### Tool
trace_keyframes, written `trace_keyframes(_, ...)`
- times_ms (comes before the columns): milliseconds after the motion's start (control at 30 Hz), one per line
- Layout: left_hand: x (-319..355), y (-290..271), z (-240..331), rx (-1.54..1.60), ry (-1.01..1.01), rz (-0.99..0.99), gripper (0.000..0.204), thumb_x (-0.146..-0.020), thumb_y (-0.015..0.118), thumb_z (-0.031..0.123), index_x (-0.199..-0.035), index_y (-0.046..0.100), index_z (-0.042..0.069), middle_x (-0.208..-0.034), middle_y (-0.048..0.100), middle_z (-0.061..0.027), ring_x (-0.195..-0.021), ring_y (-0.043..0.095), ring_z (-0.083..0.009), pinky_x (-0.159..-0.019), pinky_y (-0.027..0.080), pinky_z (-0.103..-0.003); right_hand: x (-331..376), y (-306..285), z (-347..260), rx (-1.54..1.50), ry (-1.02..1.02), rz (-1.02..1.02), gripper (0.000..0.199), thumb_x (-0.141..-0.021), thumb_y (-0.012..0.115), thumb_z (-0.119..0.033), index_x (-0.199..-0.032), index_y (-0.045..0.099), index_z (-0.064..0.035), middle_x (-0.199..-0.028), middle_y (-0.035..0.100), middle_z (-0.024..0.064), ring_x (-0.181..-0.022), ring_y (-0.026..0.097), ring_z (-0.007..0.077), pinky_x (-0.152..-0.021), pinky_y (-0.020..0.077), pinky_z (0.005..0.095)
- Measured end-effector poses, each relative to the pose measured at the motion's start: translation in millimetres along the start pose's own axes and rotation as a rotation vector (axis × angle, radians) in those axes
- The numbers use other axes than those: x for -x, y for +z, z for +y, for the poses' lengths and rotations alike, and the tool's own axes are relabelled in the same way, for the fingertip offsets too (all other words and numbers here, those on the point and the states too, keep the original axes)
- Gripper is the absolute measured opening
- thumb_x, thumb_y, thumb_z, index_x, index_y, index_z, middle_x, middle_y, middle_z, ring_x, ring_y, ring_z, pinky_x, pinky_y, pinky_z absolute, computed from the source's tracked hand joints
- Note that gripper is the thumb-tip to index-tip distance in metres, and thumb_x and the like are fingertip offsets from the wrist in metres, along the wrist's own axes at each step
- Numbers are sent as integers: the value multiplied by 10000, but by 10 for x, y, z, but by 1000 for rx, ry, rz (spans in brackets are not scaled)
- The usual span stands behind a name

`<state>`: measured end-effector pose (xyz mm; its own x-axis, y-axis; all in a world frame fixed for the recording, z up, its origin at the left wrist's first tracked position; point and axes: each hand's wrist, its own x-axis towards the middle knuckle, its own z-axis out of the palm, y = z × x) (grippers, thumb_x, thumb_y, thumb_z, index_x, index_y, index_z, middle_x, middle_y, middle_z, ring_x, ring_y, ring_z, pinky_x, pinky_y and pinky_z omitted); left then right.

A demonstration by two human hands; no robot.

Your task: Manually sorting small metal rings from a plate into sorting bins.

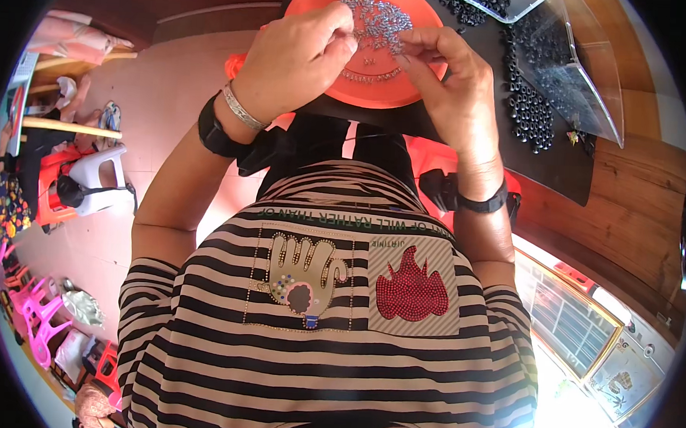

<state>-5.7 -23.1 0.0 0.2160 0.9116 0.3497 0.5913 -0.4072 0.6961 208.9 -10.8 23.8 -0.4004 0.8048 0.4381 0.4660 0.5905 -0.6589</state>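
Observation:
An orange-red round plate [363, 96] lies in front of me, with a heap of small silvery metal pieces [378, 20] on its far part. More of these pieces form a curved row [370, 78] near its close edge. Over the plate's left side is my left hand [300, 55], its thumb and fingers closed in a pinch; whatever is between them is hidden. My right hand [459, 85] reaches in from the right beside the heap. Its thumb and fingertips come close together at the pieces, and what they grip is too small to make out.
Many small black rings [530, 111] lie on a dark mat [567, 166] to the right, beside a clear plastic box [586, 87]. A wooden surface [587, 225] extends past the mat. To the left stand a white stool [100, 177] and pink stools [40, 315], with another person's patterned clothing [6, 207].

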Motion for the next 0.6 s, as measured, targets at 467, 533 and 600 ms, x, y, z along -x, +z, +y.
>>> trace_keyframes(467,427,147,-80,-146,461,76,158,-731,648,26,-874,587,55,-888,548,-94,-859,549,-299,-783,432,-414,-299,-354,382,326,-66,-331,184,-843,672,-88,-1025,695,-73,-900,658,75,-835,656,214,-753,520,311)
trace_keyframes(533,419,122,-99,-114,454,56,176,-716,639,5,-872,575,57,-915,544,-101,-893,553,-304,-807,430,-410,-323,-241,392,455,-279,-395,179,-810,695,-121,-985,687,-84,-906,648,94,-872,636,271,-756,523,371)
trace_keyframes(600,428,93,-137,-104,428,11,212,-709,632,-10,-907,586,50,-947,556,-112,-951,558,-326,-831,433,-421,-300,-108,384,464,-286,-390,177,-800,701,-136,-970,683,-91,-909,645,93,-887,628,286,-757,520,392)
